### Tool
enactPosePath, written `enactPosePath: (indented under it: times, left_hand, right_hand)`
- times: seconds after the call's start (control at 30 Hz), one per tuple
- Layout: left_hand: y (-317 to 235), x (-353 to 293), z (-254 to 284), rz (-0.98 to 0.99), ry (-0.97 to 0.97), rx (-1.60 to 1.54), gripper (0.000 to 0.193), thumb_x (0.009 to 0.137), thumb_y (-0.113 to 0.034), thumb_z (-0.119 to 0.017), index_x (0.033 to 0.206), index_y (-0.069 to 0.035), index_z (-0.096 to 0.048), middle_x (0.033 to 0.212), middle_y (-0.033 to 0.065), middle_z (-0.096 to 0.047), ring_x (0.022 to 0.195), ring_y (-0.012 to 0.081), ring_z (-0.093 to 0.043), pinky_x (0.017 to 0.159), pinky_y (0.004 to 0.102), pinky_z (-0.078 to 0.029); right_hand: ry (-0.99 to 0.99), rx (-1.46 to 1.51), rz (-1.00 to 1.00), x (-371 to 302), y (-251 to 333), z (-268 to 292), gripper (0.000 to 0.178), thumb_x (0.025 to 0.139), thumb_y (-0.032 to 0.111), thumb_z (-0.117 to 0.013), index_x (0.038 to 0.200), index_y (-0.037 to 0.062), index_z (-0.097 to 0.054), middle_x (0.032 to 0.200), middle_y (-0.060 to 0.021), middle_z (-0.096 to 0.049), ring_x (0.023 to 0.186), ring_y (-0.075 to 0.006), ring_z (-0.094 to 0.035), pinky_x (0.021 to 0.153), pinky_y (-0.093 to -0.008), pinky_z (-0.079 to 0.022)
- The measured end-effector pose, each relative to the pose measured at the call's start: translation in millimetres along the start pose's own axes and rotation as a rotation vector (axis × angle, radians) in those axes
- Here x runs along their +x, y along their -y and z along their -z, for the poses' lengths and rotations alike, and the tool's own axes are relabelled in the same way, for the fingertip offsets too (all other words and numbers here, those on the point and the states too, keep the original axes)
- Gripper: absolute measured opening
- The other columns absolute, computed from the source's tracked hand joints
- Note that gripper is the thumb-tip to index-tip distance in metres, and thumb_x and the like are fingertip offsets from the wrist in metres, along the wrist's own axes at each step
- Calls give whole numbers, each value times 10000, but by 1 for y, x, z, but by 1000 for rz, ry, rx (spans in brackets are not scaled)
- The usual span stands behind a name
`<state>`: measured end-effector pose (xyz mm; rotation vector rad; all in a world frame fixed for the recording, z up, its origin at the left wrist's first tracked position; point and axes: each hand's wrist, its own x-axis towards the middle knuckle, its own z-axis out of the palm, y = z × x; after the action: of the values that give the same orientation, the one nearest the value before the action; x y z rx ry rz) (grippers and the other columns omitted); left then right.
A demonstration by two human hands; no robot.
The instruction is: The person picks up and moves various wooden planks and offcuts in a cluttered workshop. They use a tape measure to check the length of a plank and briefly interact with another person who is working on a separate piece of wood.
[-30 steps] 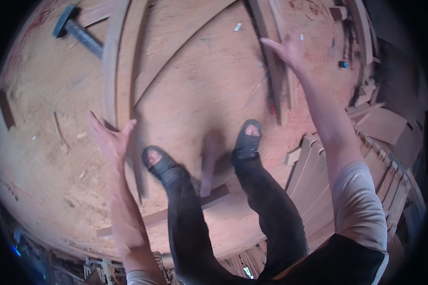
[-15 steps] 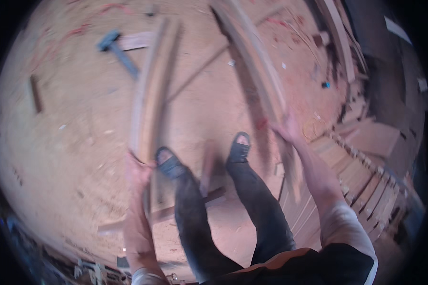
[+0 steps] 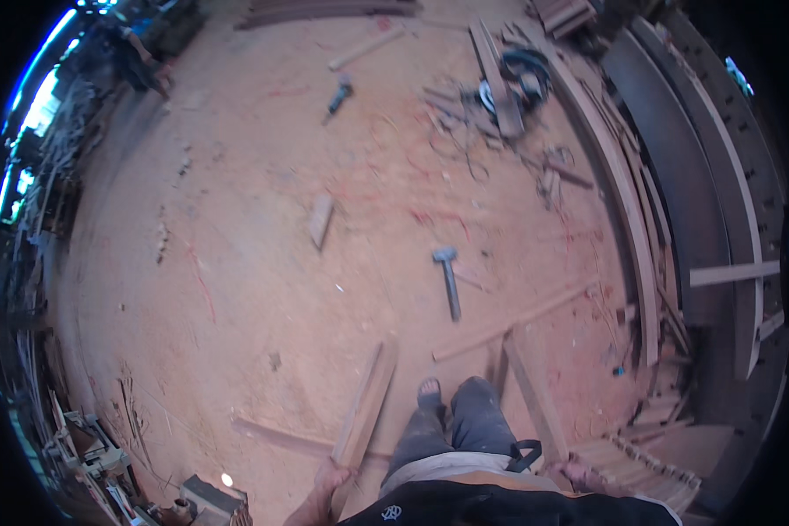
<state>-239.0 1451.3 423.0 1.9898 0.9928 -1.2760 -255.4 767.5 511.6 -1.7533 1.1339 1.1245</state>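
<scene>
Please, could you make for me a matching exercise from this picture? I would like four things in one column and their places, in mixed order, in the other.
Things
1. Hammer
2. Left hand
3. Right hand
4. Small blue-green object

Places
A. At the near end of the right timber
B. On the floor, to the right of both timbers
C. On the floor, ahead of the visible foot
D. At the near end of the left timber

Pairs: 1-C, 2-D, 3-A, 4-B
</scene>
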Motion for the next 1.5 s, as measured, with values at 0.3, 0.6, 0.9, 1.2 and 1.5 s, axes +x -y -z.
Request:
enactPosePath:
  times: [0.3, 0.6, 0.9, 1.2, 1.5]
  left_hand:
    - [-29, 7, 136, 100, -50, -650, 985, 541, -281, -983, 1323, 134, -550, 1258, 250, -676, 1171, 354, -665, 1006, 407, -535]
    - [-111, 80, 319, 89, -278, -700, 740, 575, -167, -934, 1181, 143, -645, 1154, 237, -713, 1035, 323, -707, 914, 398, -566]
    - [-120, 259, 500, -53, -191, -873, 455, 807, -350, -780, 1080, 13, -749, 1016, 166, -749, 941, 296, -709, 858, 384, -553]
    - [-255, 347, 848, -243, -104, -319, 386, 898, -324, -727, 1163, -45, -757, 1107, 148, -770, 979, 259, -733, 880, 398, -555]
    - [-414, 506, 1123, -82, -87, -635, 349, 892, -290, -731, 1142, -48, -754, 1075, 123, -761, 947, 243, -722, 850, 385, -552]
  right_hand:
    - [141, -421, -104, 28, 195, -77, 1058, 578, 258, -947, 1438, -53, -414, 1317, -216, -625, 1191, -316, -620, 1019, -448, -516]
    - [112, -439, 291, -4, 538, -121, 1055, 534, 401, -950, 1384, -27, -493, 1293, -191, -633, 1180, -312, -614, 1007, -411, -511]
    - [-30, -703, 297, -37, 933, -219, 963, 495, 321, -963, 1307, -14, -569, 1158, -179, -680, 1057, -301, -672, 892, -406, -557]
    - [4, -402, 328, -22, 1212, -340, 931, 517, 301, -957, 1300, -18, -569, 1145, -179, -682, 1051, -303, -678, 883, -414, -561]
    - [69, -295, 364, 10, 1555, -412, 913, 535, 299, -957, 1284, -43, -564, 1129, -180, -683, 1032, -308, -688, 880, -416, -568]
